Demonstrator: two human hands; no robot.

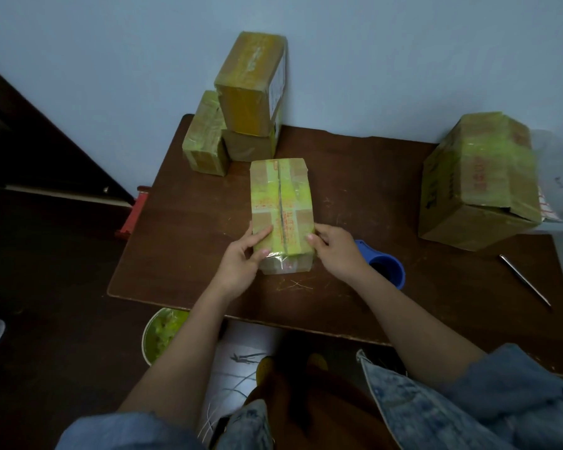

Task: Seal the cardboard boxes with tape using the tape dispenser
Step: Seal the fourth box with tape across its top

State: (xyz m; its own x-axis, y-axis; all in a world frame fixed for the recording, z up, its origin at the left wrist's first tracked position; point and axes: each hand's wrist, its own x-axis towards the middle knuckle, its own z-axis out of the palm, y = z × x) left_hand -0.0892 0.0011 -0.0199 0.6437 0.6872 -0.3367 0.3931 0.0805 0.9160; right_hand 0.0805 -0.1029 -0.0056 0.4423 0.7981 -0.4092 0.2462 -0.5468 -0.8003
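- The left hand holds the near left corner of the box, thumb flat on its taped top, fingers curled round the side
- The right hand grips the near right corner, fingertips pressed to the edge
- The box lies mid-table, its centre seam running towards 12 o'clock
- The blue tape dispenser sits at 4 o'clock from the box, partly hidden behind the right wrist
- Red print on the box is too blurred to read
- Stacked boxes stand at 11 o'clock, a large box at 2 o'clock

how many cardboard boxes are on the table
5: one box held by both hands at the centre, three stacked by the wall (top, lower, left), one large box at the right. Others may be hidden.
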